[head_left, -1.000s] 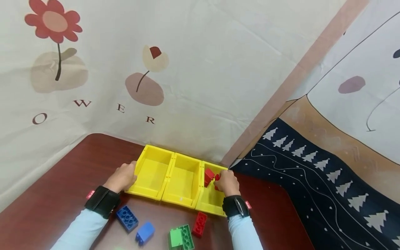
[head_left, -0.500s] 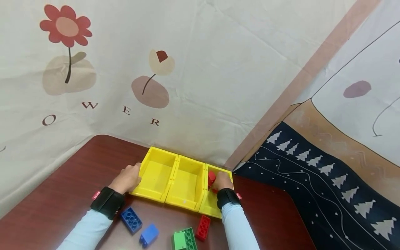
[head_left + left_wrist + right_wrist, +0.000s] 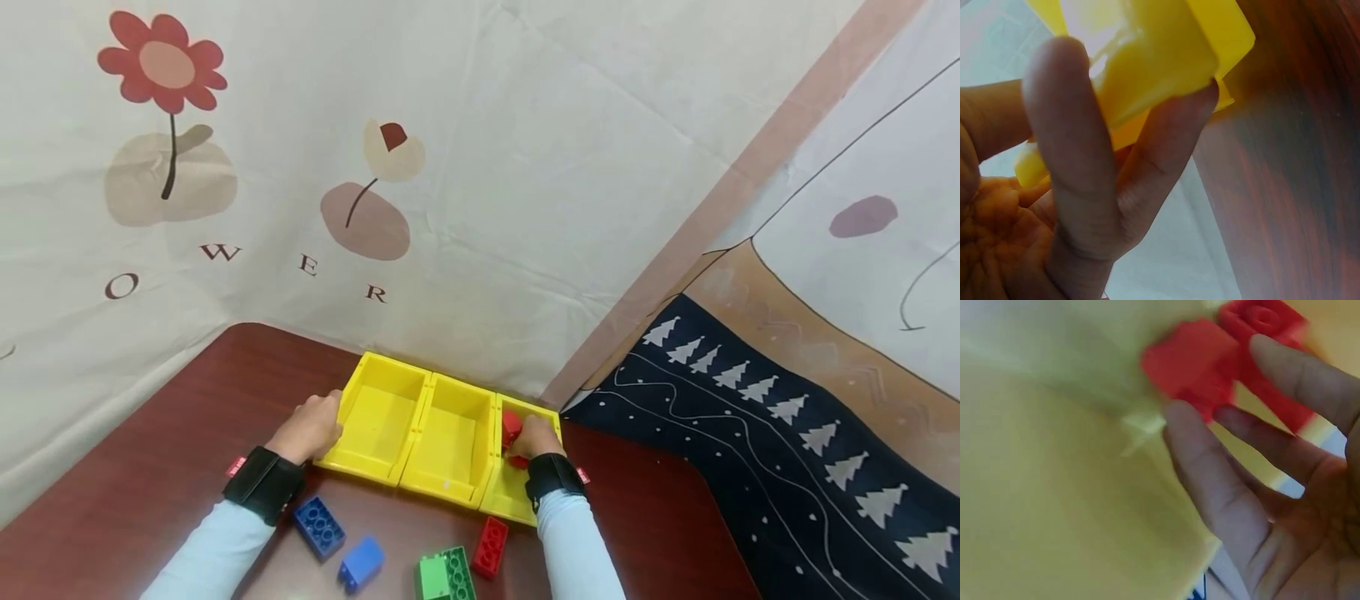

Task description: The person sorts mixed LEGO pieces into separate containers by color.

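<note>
Yellow tray: landmark; left hand pinches its left end wall.
Right hand: in the tray's right compartment, nearer the blocks; fingers spread, contact unconfirmed.
Squarish red block: same tray compartment, just beyond the fingertips.
Longer red block: beside it, long axis slanting across the finger gap.
</note>
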`<state>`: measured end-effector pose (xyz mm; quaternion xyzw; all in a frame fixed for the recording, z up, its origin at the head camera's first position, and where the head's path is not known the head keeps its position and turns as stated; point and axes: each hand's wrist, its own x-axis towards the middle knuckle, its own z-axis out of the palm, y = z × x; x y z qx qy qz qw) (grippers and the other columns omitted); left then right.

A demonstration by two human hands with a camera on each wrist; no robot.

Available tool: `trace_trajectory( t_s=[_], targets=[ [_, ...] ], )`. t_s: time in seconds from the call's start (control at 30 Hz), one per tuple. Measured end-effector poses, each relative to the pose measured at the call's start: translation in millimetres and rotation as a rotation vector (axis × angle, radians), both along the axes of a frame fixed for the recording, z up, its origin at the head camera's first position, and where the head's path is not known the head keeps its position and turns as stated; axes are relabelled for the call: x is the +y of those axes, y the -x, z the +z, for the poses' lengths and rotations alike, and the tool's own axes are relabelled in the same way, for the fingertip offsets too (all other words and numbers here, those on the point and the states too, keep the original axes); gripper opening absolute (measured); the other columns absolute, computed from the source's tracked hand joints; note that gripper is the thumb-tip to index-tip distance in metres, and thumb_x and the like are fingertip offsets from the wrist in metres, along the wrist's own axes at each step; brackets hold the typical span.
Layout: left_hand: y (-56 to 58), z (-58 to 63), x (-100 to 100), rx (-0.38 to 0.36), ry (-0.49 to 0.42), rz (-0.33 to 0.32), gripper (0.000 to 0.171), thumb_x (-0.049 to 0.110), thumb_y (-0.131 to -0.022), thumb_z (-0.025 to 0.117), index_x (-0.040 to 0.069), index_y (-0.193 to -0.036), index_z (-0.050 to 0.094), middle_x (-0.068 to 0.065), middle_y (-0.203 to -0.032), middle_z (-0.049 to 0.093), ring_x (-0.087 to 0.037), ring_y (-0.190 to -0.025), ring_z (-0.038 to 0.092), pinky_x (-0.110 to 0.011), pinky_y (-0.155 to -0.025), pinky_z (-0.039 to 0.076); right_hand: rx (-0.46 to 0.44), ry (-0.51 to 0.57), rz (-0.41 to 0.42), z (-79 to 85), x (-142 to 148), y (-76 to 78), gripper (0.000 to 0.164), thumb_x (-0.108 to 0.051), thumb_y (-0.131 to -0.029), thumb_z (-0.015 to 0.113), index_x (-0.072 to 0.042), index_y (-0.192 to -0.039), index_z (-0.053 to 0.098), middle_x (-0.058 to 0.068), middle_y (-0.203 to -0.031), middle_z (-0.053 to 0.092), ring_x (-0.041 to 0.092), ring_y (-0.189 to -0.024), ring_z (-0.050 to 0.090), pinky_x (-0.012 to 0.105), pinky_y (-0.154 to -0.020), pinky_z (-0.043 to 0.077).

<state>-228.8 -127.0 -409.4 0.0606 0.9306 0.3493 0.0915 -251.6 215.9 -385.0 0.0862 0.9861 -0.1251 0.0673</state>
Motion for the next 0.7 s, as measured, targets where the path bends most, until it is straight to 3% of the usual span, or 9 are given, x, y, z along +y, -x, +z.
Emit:
trace_trajectory(
  t_s=[0.07, 0.13, 0.3, 0.4, 0.53, 0.7],
  targets=[
    [-0.2, -0.6, 0.0, -0.005, 0.004, -0.003, 0.035, 0.006, -0.096, 0.058, -0.007, -0.125, 0.044, -0.012, -0.086, 0.054, -0.022, -0.070, 0.055, -0.037, -0.073, 0.057, -0.020, 0.071, -0.022, 7.2, 1.8, -4.9, 0.014, -0.003, -0.075, 0.077, 0.004, -0.084, 0.068, 0.009, -0.074, 0.056, 0.022, -0.063, 0.053, 0.029, -0.059, 0.048],
    [-0.5, -2.6, -0.1, -0.002, 0.010, -0.005, 0.035, 0.007, -0.096, 0.058, -0.007, -0.125, 0.044, -0.012, -0.086, 0.054, -0.022, -0.070, 0.055, -0.037, -0.073, 0.057, -0.023, 0.114, -0.033, 16.0, 3.3, -12.0, 0.014, -0.003, -0.081, 0.071, 0.006, -0.092, 0.070, 0.014, -0.081, 0.063, 0.020, -0.063, 0.057, 0.029, -0.058, 0.052],
    [-2.6, -8.1, -0.1, 0.001, 0.019, -0.003, 0.036, 0.007, -0.096, 0.059, -0.008, -0.125, 0.044, -0.013, -0.086, 0.054, -0.022, -0.070, 0.055, -0.039, -0.075, 0.057, 0.055, 0.130, -0.010, 37.9, 2.6, -38.4, 0.034, -0.014, -0.091, 0.066, 0.004, -0.120, 0.065, 0.024, -0.117, 0.066, 0.029, -0.092, 0.067, 0.043, -0.083, 0.057],
    [-2.6, -8.7, 0.5, -0.002, 0.013, -0.002, 0.037, 0.007, -0.095, 0.059, -0.008, -0.126, 0.044, -0.013, -0.086, 0.054, -0.022, -0.070, 0.056, -0.039, -0.075, 0.058, 0.159, 0.128, 0.031, 48.3, -0.7, -62.6, 0.034, -0.019, -0.092, 0.066, 0.002, -0.119, 0.066, 0.021, -0.114, 0.067, 0.032, -0.100, 0.066, 0.046, -0.087, 0.056],
    [-0.1, -6.3, 1.0, 0.001, 0.013, -0.007, 0.038, 0.007, -0.096, 0.059, -0.008, -0.127, 0.043, -0.013, -0.087, 0.054, -0.022, -0.071, 0.056, -0.038, -0.074, 0.057, 0.279, 0.124, 0.085, 55.5, -9.7, -98.2, 0.035, -0.022, -0.090, 0.071, -0.001, -0.116, 0.067, 0.017, -0.110, 0.067, 0.031, -0.096, 0.068, 0.043, -0.081, 0.058],
    [2.3, -2.3, 0.0, -0.001, 0.022, -0.005, 0.039, 0.007, -0.096, 0.059, -0.008, -0.128, 0.042, -0.014, -0.088, 0.054, -0.023, -0.071, 0.056, -0.039, -0.075, 0.058, 0.292, 0.107, 0.101, 42.6, -26.7, -132.2, 0.035, -0.027, -0.083, 0.078, -0.005, -0.109, 0.071, 0.012, -0.105, 0.066, 0.026, -0.089, 0.066, 0.039, -0.074, 0.058]
  ],
)
